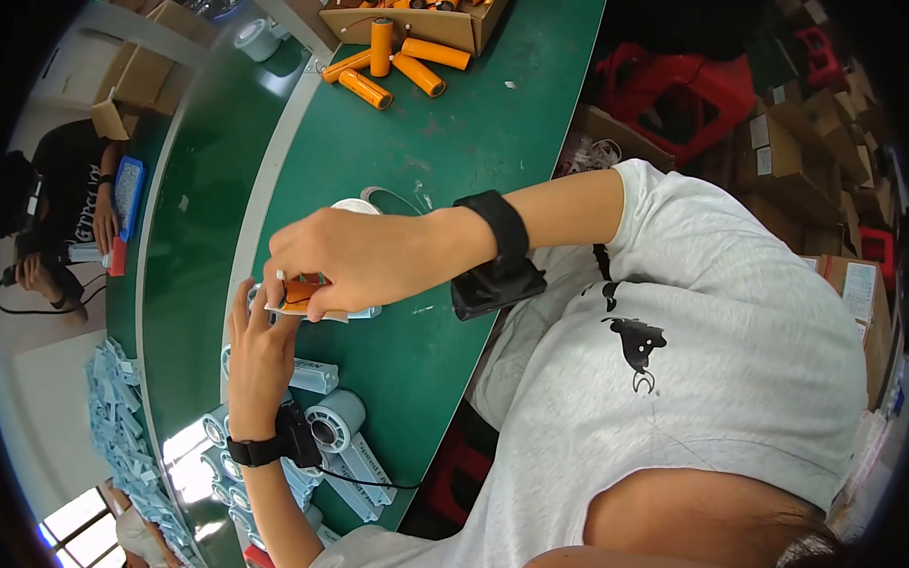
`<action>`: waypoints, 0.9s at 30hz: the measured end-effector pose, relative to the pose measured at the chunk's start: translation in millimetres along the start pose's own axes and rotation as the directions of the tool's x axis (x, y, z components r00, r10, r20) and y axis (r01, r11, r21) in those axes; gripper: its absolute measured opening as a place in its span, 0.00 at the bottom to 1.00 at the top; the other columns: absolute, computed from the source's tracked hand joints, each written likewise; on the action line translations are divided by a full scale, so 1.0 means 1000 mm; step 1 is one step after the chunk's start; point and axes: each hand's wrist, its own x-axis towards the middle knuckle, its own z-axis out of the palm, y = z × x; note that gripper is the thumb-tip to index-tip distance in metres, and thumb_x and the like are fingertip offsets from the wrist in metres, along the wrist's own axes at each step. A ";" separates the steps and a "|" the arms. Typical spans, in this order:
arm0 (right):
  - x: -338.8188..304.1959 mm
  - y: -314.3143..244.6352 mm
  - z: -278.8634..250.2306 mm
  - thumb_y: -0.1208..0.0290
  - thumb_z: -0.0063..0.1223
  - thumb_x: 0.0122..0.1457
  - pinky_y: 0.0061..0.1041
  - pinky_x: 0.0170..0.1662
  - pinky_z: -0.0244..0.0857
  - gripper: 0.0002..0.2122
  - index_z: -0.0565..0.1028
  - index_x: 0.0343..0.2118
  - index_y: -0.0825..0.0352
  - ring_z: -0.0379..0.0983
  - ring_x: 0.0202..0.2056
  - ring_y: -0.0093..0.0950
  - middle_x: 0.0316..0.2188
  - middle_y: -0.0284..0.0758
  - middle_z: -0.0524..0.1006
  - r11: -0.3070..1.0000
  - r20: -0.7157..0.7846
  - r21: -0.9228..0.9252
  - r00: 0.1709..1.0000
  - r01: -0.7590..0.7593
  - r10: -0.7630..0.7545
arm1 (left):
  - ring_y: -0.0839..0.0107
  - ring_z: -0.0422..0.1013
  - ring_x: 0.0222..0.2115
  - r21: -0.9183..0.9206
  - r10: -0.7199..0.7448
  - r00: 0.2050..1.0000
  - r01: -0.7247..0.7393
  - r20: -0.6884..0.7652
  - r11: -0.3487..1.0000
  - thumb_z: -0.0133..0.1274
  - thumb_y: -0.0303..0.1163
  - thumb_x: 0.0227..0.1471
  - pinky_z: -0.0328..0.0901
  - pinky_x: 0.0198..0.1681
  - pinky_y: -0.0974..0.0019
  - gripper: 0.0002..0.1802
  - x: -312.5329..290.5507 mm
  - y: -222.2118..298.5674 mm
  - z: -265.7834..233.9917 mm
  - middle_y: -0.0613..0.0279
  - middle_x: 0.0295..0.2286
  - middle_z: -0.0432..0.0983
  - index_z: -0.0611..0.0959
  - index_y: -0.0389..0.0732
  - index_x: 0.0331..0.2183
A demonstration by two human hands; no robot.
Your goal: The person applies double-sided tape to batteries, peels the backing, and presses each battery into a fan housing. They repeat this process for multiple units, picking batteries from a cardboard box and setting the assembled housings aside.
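My right hand [348, 258] reaches in from the upper side of the view, fingers curled down. Between its thumb and fingers sits an orange-wrapped battery [300, 292] with a dark wire and a small white connector. A pale flap shows along the battery's lower edge. My left hand [260, 361] comes up from below, thumb and fingers bent around the battery's near left end; its outer fingers are partly hidden. Light blue housings [315, 376] lie beside the left wrist, one a round-ended piece [336, 420]. A white round item [357, 205] is partly covered by my right hand.
Several orange batteries [419, 73] lie by a cardboard box [446, 26] of more on the green table [469, 133]. A heap of light blue parts [129, 426] lies across the divider. A co-worker [76, 187] sits opposite. Red stools [678, 96] and cartons stand right.
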 end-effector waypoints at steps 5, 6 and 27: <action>-0.007 0.010 0.022 0.81 0.52 0.42 0.26 0.31 0.64 0.11 0.69 0.31 0.69 0.68 0.29 0.33 0.29 0.37 0.67 0.971 0.007 -0.225 0.997 0.080 -0.081 | 0.53 0.58 0.48 -0.241 -0.041 0.999 0.036 -0.016 0.970 0.54 0.21 0.36 0.55 0.49 0.56 0.17 0.006 0.002 0.013 0.54 0.42 0.67 0.76 0.37 0.35; -0.009 0.011 0.023 0.81 0.52 0.42 0.27 0.31 0.64 0.11 0.68 0.31 0.69 0.68 0.29 0.34 0.29 0.37 0.67 0.952 0.006 -0.287 0.994 0.107 -0.110 | 0.53 0.58 0.48 -0.249 -0.038 0.999 0.031 -0.024 0.968 0.54 0.21 0.36 0.55 0.49 0.56 0.17 0.008 -0.001 0.016 0.54 0.42 0.67 0.76 0.37 0.35; 0.011 0.001 0.016 0.79 0.45 0.45 0.34 0.28 0.67 0.05 0.71 0.24 0.75 0.72 0.27 0.40 0.22 0.45 0.73 0.787 0.410 -0.608 0.891 0.108 0.194 | 0.67 0.66 0.42 -0.823 -0.336 0.941 0.219 0.036 0.524 0.49 0.18 0.42 0.62 0.42 0.67 0.08 0.019 -0.014 0.032 0.49 0.42 0.69 0.66 0.33 0.21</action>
